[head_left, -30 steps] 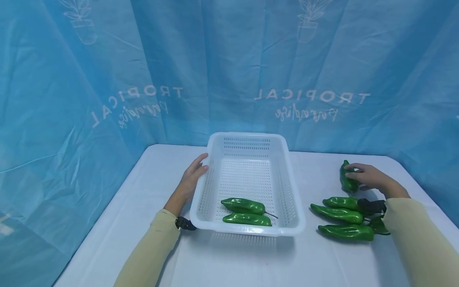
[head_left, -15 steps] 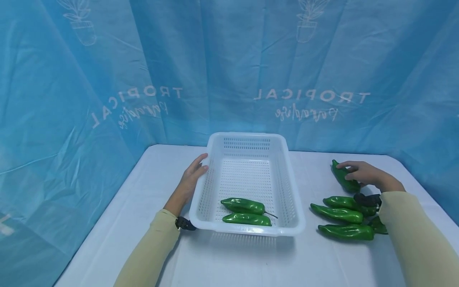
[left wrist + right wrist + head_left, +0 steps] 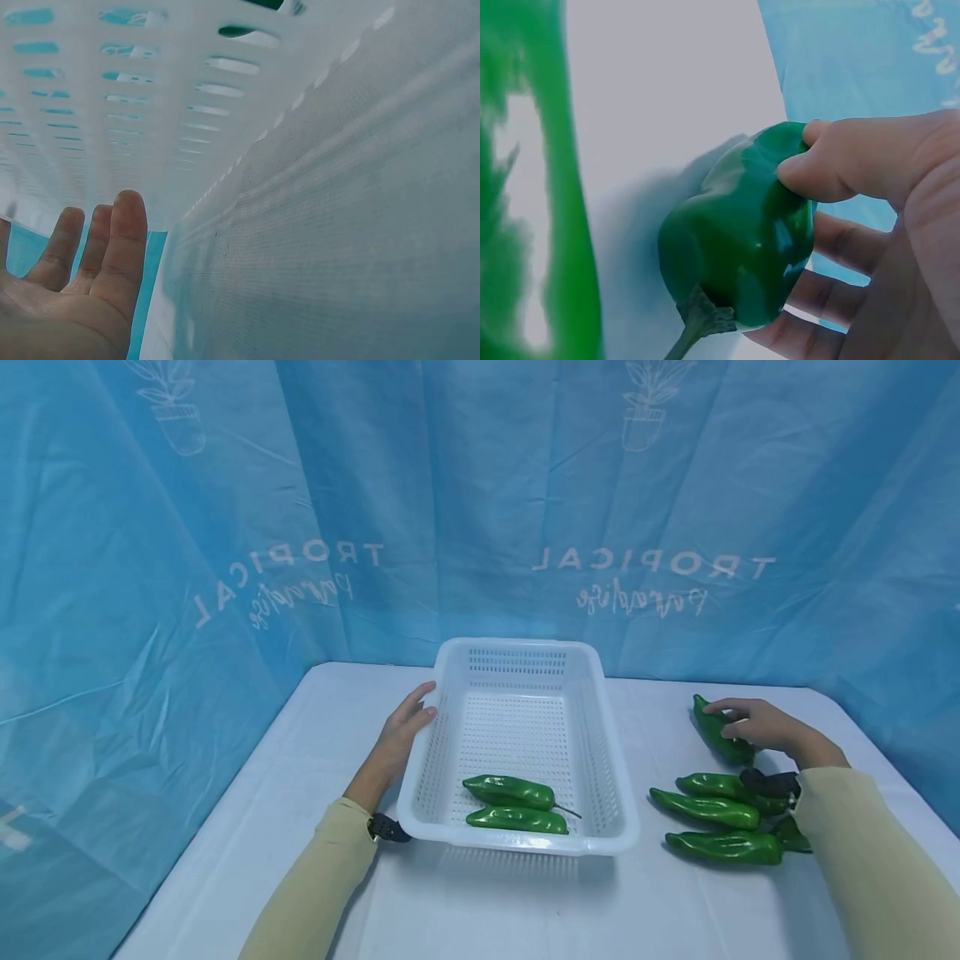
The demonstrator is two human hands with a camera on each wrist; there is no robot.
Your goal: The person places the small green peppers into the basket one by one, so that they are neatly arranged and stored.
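Observation:
A white perforated plastic basket [image 3: 626,793] stands mid-table with two long green peppers in it, one [image 3: 510,791] behind the other [image 3: 516,819]. My left hand [image 3: 396,739] rests at the basket's left side, thumb and fingertips at the rim. In the left wrist view its fingers [image 3: 126,247] stand straight under the basket's slotted wall [image 3: 172,75]. At the back right, my right hand [image 3: 772,728] holds a green pepper [image 3: 708,722] between thumb and fingers. The right wrist view shows this pepper [image 3: 735,240] stem end toward the camera, close over the white cloth.
Several more green peppers lie at the right, including a front one [image 3: 723,848] and one [image 3: 705,808] behind it; my right sleeve [image 3: 862,843] partly hides the group. Blue printed curtains [image 3: 480,527] hang behind and beside the white-covered table [image 3: 480,918].
My right hand has shifted slightly left, and the pepper in it has swung its tip to the left. In the last half second little has moved. Left hand and basket stay put.

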